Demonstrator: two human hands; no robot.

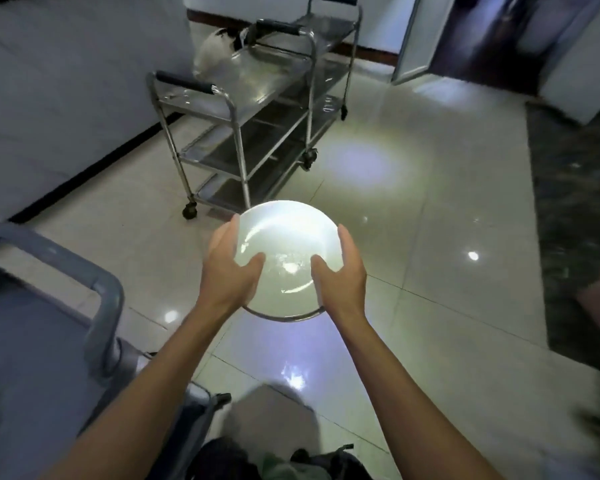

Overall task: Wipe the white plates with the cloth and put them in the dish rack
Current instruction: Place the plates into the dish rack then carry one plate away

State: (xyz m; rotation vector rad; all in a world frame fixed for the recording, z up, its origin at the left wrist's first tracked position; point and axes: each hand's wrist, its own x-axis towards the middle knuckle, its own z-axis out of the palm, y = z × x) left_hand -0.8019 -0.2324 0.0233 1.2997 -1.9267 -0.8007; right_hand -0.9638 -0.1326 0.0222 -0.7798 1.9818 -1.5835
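Hands grip a white plate (288,244) above a glossy tiled floor (430,237).

From left: a grey cart handle (94,282); the left hand (229,275) clasping the plate's left edge, thumb on its face; the right hand (340,271) holding the right edge likewise. Beyond stands a steel trolley (257,109), well apart.

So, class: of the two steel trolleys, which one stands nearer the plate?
The front three-shelf steel trolley; the other steel trolley stands behind it.

left hand (227,271), right hand (340,271), both gripping
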